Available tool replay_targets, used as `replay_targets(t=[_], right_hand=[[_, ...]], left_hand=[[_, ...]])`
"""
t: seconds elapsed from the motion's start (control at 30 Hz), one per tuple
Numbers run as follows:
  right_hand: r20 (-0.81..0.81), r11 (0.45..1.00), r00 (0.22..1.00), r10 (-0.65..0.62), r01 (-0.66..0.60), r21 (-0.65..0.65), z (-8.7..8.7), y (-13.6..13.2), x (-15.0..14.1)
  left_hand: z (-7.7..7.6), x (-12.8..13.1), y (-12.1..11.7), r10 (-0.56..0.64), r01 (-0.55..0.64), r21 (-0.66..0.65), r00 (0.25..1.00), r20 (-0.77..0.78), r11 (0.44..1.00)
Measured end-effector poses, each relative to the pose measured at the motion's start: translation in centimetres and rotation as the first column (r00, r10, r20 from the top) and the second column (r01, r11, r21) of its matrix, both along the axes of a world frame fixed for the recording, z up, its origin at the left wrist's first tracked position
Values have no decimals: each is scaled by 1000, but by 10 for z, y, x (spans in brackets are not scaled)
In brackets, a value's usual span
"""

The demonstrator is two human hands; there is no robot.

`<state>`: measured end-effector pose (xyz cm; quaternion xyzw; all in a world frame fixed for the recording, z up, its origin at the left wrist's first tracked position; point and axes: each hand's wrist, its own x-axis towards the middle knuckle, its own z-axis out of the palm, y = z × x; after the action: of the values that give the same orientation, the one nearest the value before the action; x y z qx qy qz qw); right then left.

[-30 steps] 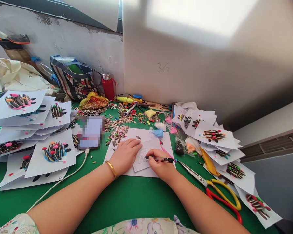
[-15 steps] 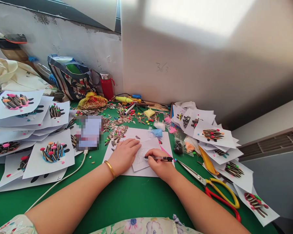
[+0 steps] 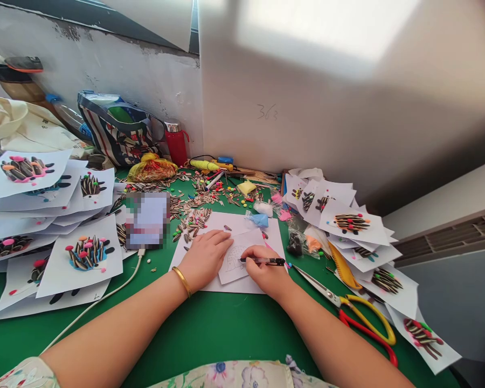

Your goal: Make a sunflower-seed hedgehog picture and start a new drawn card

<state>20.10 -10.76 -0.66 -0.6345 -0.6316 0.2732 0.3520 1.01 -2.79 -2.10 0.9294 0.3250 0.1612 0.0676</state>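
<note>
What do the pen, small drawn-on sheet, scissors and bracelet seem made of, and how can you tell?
Pen: probably plastic, from its glossy dark barrel.
Small drawn-on sheet: paper, matte white and thin-edged.
Scissors: likely metal blades, from their silvery sheen; red and yellow handles, perhaps plastic or coated metal.
Bracelet: probably polished metal, from its golden shine; real gold cannot be confirmed.
</note>
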Motion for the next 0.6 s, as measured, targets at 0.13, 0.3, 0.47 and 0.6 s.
replay_targets(t=[0.13,0.3,0.47,0.6], right_hand=[[-52,1000,998,-24,25,17,1,1,2],[-37,1000,999,-27,27,3,0,3,3],[17,1000,1000,-21,21,-4,2,2,1],[8,999,999,-32,32,-12,3,2,1]], left_hand=[[2,1,-1,10,-10,-5,1000,-13,1000],[3,0,-1,2,-2,-16,1000,2,1000],[4,-1,-1,-1,2,-27,1000,10,1000],[6,-1,-2,-2,1,-32,1000,-7,999]])
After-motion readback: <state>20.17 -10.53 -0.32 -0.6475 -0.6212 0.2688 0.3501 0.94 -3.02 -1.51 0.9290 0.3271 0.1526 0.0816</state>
